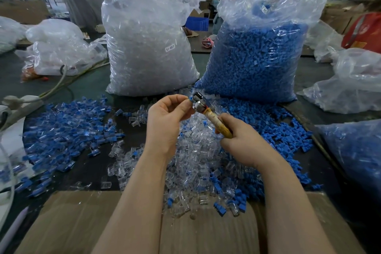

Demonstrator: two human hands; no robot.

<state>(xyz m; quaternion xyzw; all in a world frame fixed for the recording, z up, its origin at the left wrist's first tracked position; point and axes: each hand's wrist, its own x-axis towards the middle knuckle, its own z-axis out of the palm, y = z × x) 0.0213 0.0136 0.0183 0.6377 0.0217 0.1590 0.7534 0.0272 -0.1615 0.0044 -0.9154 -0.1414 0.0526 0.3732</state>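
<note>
Two full sacks stand at the worktop's (pixel 90 84) far edge: one clear-parts sack (pixel 148 47), one blue-parts sack (pixel 255 62) (loose heaps (pixel 68 121) lie before them). Above mid-worktop, the right hand (pixel 243 142) grips one tape-wrapped tool (pixel 206 109); the left hand (pixel 165 121), fingers curled, pinches one blue plug (pixel 190 98) at its metal head.

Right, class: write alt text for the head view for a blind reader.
The left hand pinches a small blue part at the metal head of a tool gripped by the right hand, above heaped clear and blue plastic pieces.
</note>
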